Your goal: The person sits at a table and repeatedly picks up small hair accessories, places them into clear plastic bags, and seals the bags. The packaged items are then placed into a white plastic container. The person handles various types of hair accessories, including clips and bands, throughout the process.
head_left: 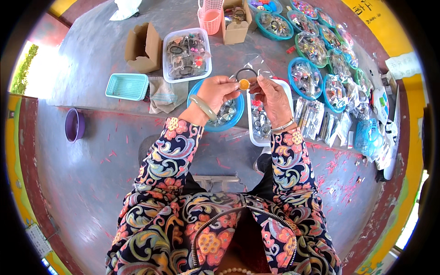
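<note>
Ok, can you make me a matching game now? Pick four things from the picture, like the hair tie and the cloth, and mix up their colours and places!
Things:
1. hair tie
2. leftmost tub
3. tall basket
4. cloth

Colours and places:
A. pink
B. beside the turquoise basket
C. between the left hand and right hand
D. purple

Pairs: 1-C, 2-D, 3-A, 4-B

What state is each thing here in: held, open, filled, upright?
Dark ring with orange disc: held up
Left grip: pinched on it
Right grip: pinched on it
Left cardboard box: open
Upper white tray: filled
Blue basin: uncovered, holding small pieces
Purple tub: upright
Turquoise basket: upright, uncovered
Pink basket: upright
Grey cloth: lying creased
Floral jacket: partly unzipped
</note>
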{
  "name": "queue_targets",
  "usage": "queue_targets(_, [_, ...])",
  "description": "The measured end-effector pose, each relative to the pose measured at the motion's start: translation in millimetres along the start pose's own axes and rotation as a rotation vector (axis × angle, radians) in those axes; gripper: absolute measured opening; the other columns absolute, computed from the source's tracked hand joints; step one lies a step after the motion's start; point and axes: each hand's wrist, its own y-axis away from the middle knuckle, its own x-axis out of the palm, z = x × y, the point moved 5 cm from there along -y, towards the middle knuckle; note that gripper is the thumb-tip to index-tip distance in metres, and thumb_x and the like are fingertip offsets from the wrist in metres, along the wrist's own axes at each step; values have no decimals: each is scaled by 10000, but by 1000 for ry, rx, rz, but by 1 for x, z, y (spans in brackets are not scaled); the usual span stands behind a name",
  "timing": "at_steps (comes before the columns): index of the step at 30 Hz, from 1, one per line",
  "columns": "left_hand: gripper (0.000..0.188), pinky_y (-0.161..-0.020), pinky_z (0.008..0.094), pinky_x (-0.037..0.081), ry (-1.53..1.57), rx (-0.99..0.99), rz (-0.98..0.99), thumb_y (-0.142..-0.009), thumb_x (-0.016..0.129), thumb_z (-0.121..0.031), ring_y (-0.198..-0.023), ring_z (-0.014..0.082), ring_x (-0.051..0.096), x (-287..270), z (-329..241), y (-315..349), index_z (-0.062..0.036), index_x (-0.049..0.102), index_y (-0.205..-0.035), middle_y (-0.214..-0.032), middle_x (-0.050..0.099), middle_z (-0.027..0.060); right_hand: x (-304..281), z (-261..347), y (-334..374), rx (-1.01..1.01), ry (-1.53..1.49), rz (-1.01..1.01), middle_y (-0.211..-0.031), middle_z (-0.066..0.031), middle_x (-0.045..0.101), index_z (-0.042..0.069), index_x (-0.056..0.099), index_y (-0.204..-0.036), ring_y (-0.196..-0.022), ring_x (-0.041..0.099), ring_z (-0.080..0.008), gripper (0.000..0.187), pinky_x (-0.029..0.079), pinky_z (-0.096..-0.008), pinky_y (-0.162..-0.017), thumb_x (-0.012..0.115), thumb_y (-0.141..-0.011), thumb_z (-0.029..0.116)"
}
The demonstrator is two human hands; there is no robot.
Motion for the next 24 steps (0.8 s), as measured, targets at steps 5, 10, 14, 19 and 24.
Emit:
queue_targets(5, [143, -725, 224, 515, 82, 37, 42, -831, 556, -50, -820, 167, 611, 3, 0, -3, 54, 570, -927, -906, 607, 113, -12, -7, -5, -7, -45, -100, -757, -19, 619, 36, 640, -869, -680, 543, -79, 224, 387, -209, -597, 591, -825, 249])
queue_targets(10, [163, -745, 237, 516, 155, 22, -26, -845, 542, -68, -827, 188, 612, 0, 1, -4, 71, 571, -924, -919, 607, 132, -9, -9, -6, -8, -29, -81, -755, -21, 621, 40, 641, -867, -668, 549, -81, 198, 383, -204, -587, 603, -816, 227])
queue_targets(14, [192, -755, 248, 517, 86, 26, -18, -851, 537, -82, -834, 197, 612, 2, -1, -3, 87, 565, -938, -929, 605, 144, -8, -10, -6, -2, -72, -97, -763, -24, 626, 38, 642, -880, -684, 557, -85, 215, 378, -203, -589, 615, -807, 239])
queue_targets(19, [196, -761, 269, 520, 25, 20, 27, -856, 527, -81, -835, 205, 614, 8, 0, 0, 93, 563, -938, -929, 606, 146, -10, -14, -8, 4, -134, -92, -772, -23, 631, 37, 646, -876, -701, 551, -84, 234, 377, -214, -616, 629, -796, 256])
queue_targets(24, [186, -748, 274, 525, 96, 6, -5, -844, 541, -81, -791, 181, 600, 5, 1, -1, 91, 565, -910, -896, 593, 134, -7, -12, -6, 5, -144, -82, -778, -21, 633, 43, 651, -863, -695, 541, -80, 234, 378, -217, -624, 634, -792, 266])
